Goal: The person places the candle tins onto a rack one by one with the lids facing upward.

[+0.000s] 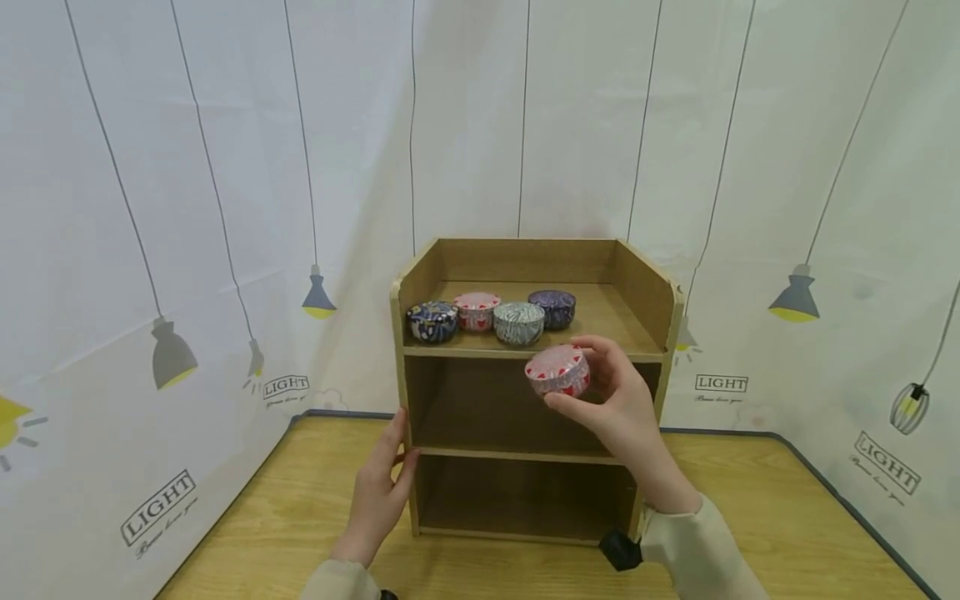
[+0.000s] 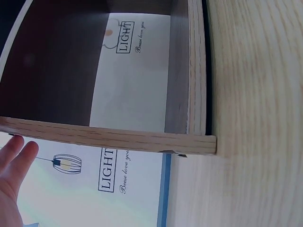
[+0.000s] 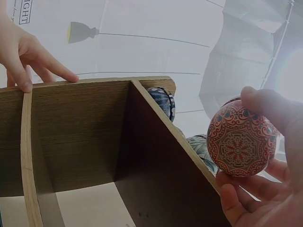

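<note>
A small round tin (image 1: pixel 558 371), pink with red marks, is pinched between the thumb and fingers of my right hand (image 1: pixel 618 408), in front of the shelf unit's upper opening. Its red patterned base (image 3: pixel 240 144) faces the right wrist camera. On the top board of the wooden shelf unit (image 1: pixel 517 352) stand several similar tins: a dark blue floral one (image 1: pixel 432 322), a pink one (image 1: pixel 477 312), a grey-green leafy one (image 1: pixel 519 324) and a purple one (image 1: pixel 552 309). My left hand (image 1: pixel 380 492) rests against the unit's left side with fairly straight fingers, its thumb near the front edge.
Below the top board the unit has two open compartments, divided by a middle board (image 1: pixel 517 455). It stands on a wood-grain table (image 1: pixel 262 508). White sheets (image 1: pixel 480 125) printed with hanging lamps surround it. Raised sides and a back panel (image 1: pixel 525 260) border the top board.
</note>
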A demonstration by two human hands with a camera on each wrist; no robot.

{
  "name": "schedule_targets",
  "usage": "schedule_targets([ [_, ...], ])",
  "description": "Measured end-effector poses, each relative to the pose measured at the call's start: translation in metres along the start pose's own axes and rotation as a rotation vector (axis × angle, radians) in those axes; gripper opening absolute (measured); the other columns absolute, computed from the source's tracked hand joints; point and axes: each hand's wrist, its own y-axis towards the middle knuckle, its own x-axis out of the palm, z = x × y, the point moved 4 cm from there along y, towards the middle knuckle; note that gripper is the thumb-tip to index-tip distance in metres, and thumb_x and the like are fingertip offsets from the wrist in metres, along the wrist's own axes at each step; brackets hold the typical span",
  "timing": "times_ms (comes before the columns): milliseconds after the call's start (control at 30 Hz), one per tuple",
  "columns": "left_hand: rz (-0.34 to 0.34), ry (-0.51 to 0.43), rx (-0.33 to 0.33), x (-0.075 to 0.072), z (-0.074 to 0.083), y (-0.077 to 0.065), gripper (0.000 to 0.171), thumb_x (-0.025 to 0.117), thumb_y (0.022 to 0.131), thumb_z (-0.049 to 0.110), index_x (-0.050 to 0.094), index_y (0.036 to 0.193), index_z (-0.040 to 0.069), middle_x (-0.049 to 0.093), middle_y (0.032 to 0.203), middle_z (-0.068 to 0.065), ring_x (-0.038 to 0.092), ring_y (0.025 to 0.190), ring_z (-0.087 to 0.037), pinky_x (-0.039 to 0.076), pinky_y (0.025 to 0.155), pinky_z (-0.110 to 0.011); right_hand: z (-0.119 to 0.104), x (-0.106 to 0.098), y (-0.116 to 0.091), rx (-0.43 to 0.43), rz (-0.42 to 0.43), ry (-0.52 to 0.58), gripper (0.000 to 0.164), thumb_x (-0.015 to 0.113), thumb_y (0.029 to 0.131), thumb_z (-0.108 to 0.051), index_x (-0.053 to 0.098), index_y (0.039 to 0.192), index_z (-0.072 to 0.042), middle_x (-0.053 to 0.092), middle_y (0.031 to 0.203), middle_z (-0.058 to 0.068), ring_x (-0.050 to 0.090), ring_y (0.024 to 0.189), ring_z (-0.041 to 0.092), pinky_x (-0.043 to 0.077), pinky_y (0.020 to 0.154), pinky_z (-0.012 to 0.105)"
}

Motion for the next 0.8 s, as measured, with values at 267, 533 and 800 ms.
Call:
schedule_targets([
  [267, -0.002, 0.004, -0.012, -0.0005, 0.0007, -0.0003, 0.074, 0.067, 0.080, -0.015, 0.039, 0.147, -0.001, 0.043, 0.148, -0.013, 0.046, 0.129, -0.016, 0.054, 0.082, -0.021, -0.0039, -0.0016, 0.0011, 0.006, 0.001, 0.018, 0.064, 0.083, 0.074, 0.000, 0.051, 0.129, -0.004, 0.063, 0.108, 0.013, 0.060, 0.090, 0.013, 0.052, 0.077, 0.018],
  [533, -0.010, 0.014, -0.021, -0.0011, 0.0014, 0.0001, 0.074, 0.067, 0.080, -0.014, 0.038, 0.147, 0.000, 0.042, 0.149, -0.012, 0.046, 0.129, -0.015, 0.053, 0.083, -0.017, -0.0042, -0.0039, 0.0016, 0.006, 0.008, 0.012, 0.063, 0.083, 0.073, 0.000, 0.050, 0.127, -0.002, 0.063, 0.109, 0.013, 0.061, 0.092, 0.013, 0.052, 0.080, 0.018],
  [800, -0.008, 0.015, -0.019, -0.0007, 0.0014, 0.0004, 0.074, 0.067, 0.080, -0.014, 0.038, 0.147, -0.001, 0.043, 0.148, -0.012, 0.047, 0.128, -0.015, 0.057, 0.078, -0.026, -0.0029, -0.0077, 0.0032, -0.010, 0.019, 0.016, 0.063, 0.083, 0.073, 0.001, 0.050, 0.126, -0.002, 0.063, 0.106, 0.010, 0.061, 0.090, 0.013, 0.052, 0.081, 0.018],
])
